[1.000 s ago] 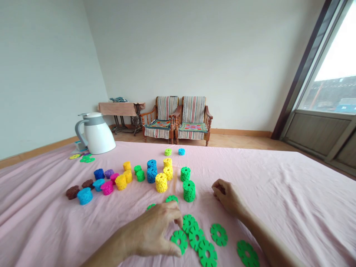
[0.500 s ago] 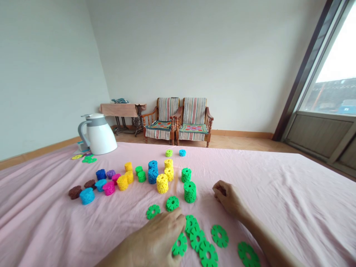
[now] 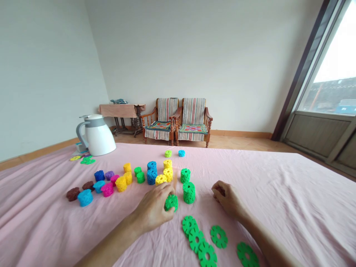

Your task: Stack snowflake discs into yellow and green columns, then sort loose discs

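Note:
My left hand (image 3: 155,204) has its thumb and fingers closed around green notched plastic discs (image 3: 171,202), low over the pink cloth; how many it holds is hidden. It partly covers a short yellow stack (image 3: 161,180) behind it. Just right of the held discs stands a tall green stack (image 3: 189,192), with another green stack (image 3: 185,175) beyond. My right hand (image 3: 226,196) rests on the cloth with curled fingers, and nothing shows in it. Between the forearms lie loose green discs, some overlapping (image 3: 196,239) and one apart (image 3: 218,236).
Several coloured disc stacks, among them blue (image 3: 151,176), magenta (image 3: 107,190) and brown (image 3: 73,194), stand on the left. A white jug (image 3: 99,137) stands at the far left. Small lime (image 3: 168,153) and light blue (image 3: 181,153) stacks sit near the far edge. Two armchairs (image 3: 193,118) are beyond.
My left hand has moved forward and left, from the loose discs to the small green stack, and now grips there. The nearest left loose disc is gone from its spot. My right hand stays put.

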Demonstrator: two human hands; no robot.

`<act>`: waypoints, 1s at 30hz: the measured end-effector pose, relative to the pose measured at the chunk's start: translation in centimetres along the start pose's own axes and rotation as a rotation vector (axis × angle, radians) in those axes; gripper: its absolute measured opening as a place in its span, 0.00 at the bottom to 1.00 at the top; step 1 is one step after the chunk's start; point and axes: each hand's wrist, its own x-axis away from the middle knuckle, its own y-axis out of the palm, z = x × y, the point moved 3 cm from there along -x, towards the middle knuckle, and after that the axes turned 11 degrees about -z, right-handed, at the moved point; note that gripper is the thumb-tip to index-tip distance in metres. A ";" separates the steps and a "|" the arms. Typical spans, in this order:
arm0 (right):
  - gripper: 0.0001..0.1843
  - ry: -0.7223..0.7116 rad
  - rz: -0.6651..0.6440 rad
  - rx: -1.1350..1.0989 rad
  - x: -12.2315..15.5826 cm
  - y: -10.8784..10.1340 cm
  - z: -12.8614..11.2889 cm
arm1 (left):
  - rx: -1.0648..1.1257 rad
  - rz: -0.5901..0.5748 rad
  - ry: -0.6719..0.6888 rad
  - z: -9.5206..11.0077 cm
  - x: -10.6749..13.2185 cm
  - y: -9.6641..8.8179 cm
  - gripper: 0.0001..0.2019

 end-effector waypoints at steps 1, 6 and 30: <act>0.07 0.003 0.005 -0.003 0.0 0.0 0.0 | -0.005 0.001 0.001 0.0 0.0 0.1 0.10; 0.07 0.010 0.023 -0.018 0.0 -0.1 -0.1 | -0.029 -0.033 0.004 0.0 0.0 0.4 0.06; 0.07 -0.009 -0.002 0.018 0.2 -0.1 -0.2 | 0.115 -0.302 0.269 3.7 1.8 1.2 0.19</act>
